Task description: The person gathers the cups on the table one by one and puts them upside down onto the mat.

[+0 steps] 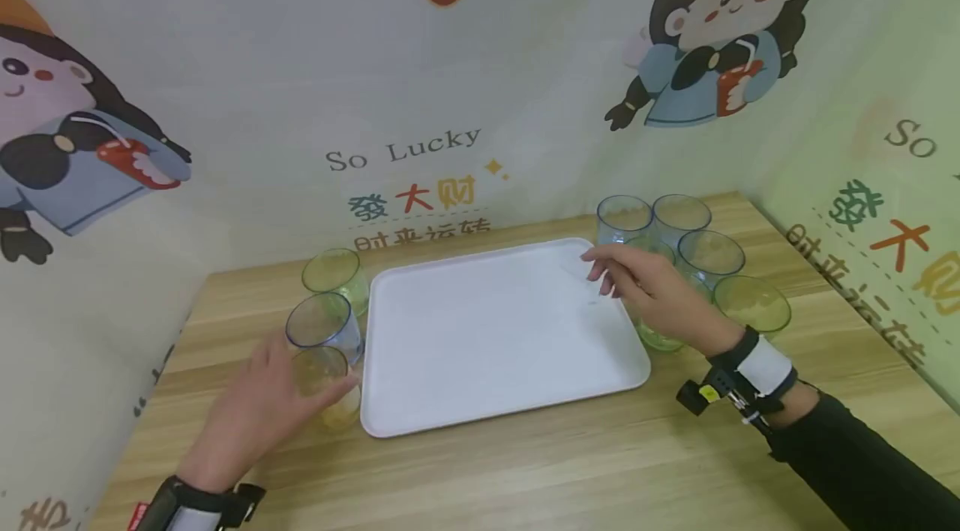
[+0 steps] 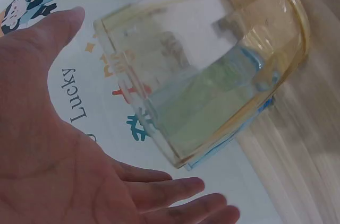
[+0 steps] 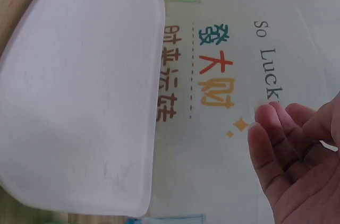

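Observation:
A clear amber-tinted glass (image 1: 341, 410) stands left of a white tray (image 1: 495, 339). My left hand (image 1: 251, 414) is beside this glass, thumb and fingers spread. In the left wrist view a gap shows between the hand (image 2: 69, 128) and the amber glass (image 2: 249, 27). Behind it stand a blue-rimmed glass (image 1: 318, 323) and a green glass (image 1: 333, 273). My right hand (image 1: 660, 289) hovers over the tray's right edge, its fingers loosely bent. Nothing lies between the fingers (image 3: 265, 149) in the right wrist view. It partly hides a green glass (image 1: 660, 338).
Right of the tray, several glasses stand close together, among them blue-rimmed ones (image 1: 711, 256) and a green one (image 1: 753, 306). The wooden table (image 1: 480, 473) meets a printed cloth wall (image 1: 262, 181) at the back and both sides.

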Tool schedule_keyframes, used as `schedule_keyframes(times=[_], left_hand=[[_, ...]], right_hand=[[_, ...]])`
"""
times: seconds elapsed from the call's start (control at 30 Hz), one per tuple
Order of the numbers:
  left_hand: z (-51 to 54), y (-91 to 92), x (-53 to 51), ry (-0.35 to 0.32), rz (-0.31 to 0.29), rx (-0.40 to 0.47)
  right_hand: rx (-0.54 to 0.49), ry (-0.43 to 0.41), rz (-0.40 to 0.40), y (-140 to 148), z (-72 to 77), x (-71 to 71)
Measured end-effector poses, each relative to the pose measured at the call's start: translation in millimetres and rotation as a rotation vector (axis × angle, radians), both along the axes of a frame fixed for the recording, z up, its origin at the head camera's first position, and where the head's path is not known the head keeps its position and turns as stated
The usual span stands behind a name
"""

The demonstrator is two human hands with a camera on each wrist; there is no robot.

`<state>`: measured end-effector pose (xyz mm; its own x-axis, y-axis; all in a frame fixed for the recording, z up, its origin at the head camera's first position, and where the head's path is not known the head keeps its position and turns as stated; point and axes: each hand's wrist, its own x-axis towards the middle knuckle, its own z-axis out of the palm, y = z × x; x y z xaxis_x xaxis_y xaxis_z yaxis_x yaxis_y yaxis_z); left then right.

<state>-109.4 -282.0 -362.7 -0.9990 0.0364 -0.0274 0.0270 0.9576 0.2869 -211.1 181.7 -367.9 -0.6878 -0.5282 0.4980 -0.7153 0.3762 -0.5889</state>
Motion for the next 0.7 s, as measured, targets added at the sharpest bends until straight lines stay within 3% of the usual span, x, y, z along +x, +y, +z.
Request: schedule_keyframes(times=[0.17,0.27,0.57,0.7], left_hand=[[-3.8,-0.8,2.7,-0.104,0.053,-0.016],[-3.8,-1.4,3.9,-0.128,0.058,-0.019],[-6.1,-4.7,4.0,-0.063,0.041,0.006],[0.8,-6.6,4.0,-0.002,0.006,0.033]], right_hand=[[0.004,-0.061,0.030,-7.2,-6.4,5.7],[0.010,-0.074,0.055,-10.6,-11.1,9.0],[0.037,-0.141,0.061,-15.8,-16.9,12.2],[0.030,-0.148,0.067,-15.4,-18.0,12.3]])
